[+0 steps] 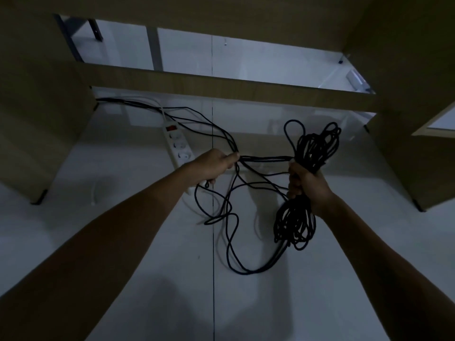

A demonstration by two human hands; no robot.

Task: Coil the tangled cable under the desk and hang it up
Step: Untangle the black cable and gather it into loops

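The right hand (310,187) grips the coiled bundle (304,183) under the desk (221,84); the left hand (216,164) pinches the loose black cable (234,242), which trails on the floor. Better to feed slack evenly, making loops of equal size.

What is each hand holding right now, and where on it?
The right hand grips the coiled bundle of black cable around its middle. The left hand pinches several loose strands stretched between the hands.
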